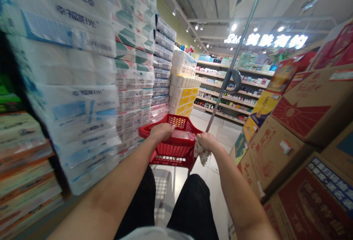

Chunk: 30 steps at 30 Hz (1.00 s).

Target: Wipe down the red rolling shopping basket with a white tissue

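A small red plastic shopping cart (173, 150) stands in front of me, with perforated sides. My left hand (163, 131) is closed round its red handle, on the left part. At the right end of the handle is my right hand (207, 142), its fingers curled round the bar. A crumpled patterned cloth (202, 153) hangs beneath my right hand, apparently pinned between palm and handle. A tall grey metal pole (217, 104) with a grey loop-shaped grip (234, 81) rises from beside my right hand; its lower end is hidden.
Stacked packs of toilet paper (93, 96) line the left side. Cardboard boxes (292, 104) pile up on the right. Ahead, the white tiled floor (226, 126) leads between them to shelves of small goods (228, 102).
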Motion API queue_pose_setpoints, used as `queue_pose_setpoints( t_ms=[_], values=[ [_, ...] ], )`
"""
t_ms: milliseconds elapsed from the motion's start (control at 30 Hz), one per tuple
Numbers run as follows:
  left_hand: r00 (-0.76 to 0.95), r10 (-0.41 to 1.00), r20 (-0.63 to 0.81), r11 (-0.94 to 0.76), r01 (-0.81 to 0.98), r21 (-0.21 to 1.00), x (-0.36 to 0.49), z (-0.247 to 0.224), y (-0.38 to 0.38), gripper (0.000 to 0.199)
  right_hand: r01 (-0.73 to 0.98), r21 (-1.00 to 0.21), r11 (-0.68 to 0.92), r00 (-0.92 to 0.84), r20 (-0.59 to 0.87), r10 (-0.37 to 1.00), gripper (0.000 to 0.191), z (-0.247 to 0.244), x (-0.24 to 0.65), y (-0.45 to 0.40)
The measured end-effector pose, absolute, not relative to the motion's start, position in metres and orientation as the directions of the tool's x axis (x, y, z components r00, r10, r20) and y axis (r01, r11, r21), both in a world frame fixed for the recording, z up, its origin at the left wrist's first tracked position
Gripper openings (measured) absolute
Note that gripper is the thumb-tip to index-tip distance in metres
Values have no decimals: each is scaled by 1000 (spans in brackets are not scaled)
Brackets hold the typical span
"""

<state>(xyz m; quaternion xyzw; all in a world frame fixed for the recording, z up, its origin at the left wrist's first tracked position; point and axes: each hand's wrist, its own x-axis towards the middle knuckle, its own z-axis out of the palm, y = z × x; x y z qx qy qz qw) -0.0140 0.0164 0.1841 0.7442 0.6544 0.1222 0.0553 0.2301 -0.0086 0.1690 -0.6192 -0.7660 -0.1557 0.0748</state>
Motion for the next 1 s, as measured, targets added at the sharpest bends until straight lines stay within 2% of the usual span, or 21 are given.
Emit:
queue_pose_setpoints(
  t_ms=[67, 200, 300, 400, 467, 700, 900, 1000],
  values=[
    [110, 988, 111, -133, 962, 238, -14, 183, 17, 73, 964, 159, 213, -253, 298, 921, 10, 168, 229, -14],
    [103, 989, 109, -126, 963, 240, -14, 183, 18, 73, 973, 145, 178, -217, 338, 916, 28, 159, 226, -24],
    [96, 989, 113, -121, 962, 246, -15, 183, 18, 73, 994, 33, 105, -106, 520, 848, 39, 143, 222, -28],
    [95, 989, 113, -121, 961, 250, -15, 183, 18, 72, 988, -64, 141, -53, 718, 694, 38, 124, 218, -30],
    [94, 989, 113, -119, 961, 249, -15, 184, 18, 72, 981, -90, 173, -38, 781, 624, 35, 118, 216, -31],
    [95, 990, 105, -118, 964, 240, -12, 187, 16, 71, 976, -173, 132, 20, 679, 734, 34, 131, 217, -26],
    [97, 990, 106, -121, 959, 255, -12, 187, 16, 70, 968, -144, 206, -10, 798, 602, 35, 117, 219, -31],
    [89, 991, 103, -113, 961, 254, -12, 186, 18, 70, 972, -139, 189, -5, 792, 611, 33, 117, 219, -32]
  ],
)
